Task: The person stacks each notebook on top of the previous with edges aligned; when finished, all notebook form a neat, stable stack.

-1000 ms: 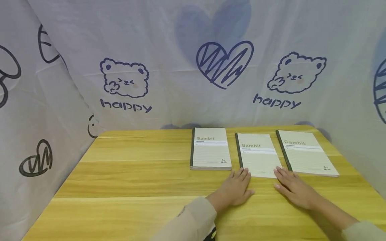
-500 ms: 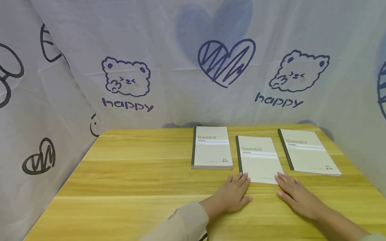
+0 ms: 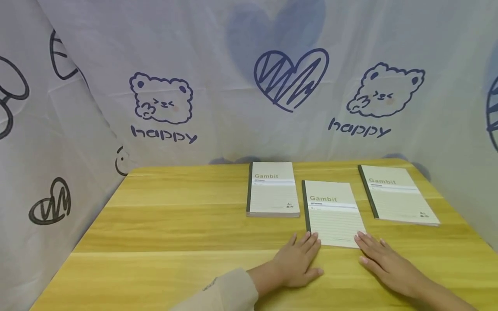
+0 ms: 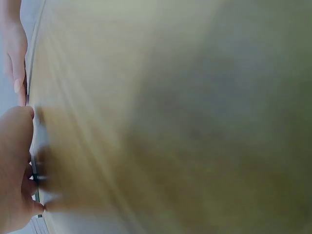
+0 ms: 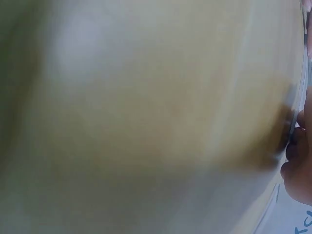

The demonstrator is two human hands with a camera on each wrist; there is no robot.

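A cream notebook with a dark spine and "Gambit" on its cover, the middle notebook [image 3: 332,216], lies flat on the wooden table [image 3: 163,224]. My left hand [image 3: 297,261] rests palm down, fingers extended, fingertips at the lower left corner by the spine. At the lower right corner my right hand [image 3: 391,265] touches the cover's edge with straight fingertips. Neither hand curls round it. In the left wrist view my left hand [image 4: 17,170] shows side-on at the left edge; in the right wrist view my right hand [image 5: 298,151] is at the right edge.
To the left, a thicker Gambit notebook stack [image 3: 272,190] lies near the table's back. Another Gambit notebook [image 3: 398,194] lies to the right, slightly turned. A white cloth [image 3: 225,125] printed with bears and hearts hangs behind the table and along its sides.
The middle notebook has slid toward me, out of line with the other two. Both hands have moved back with it, fingertips staying at its lower corners.
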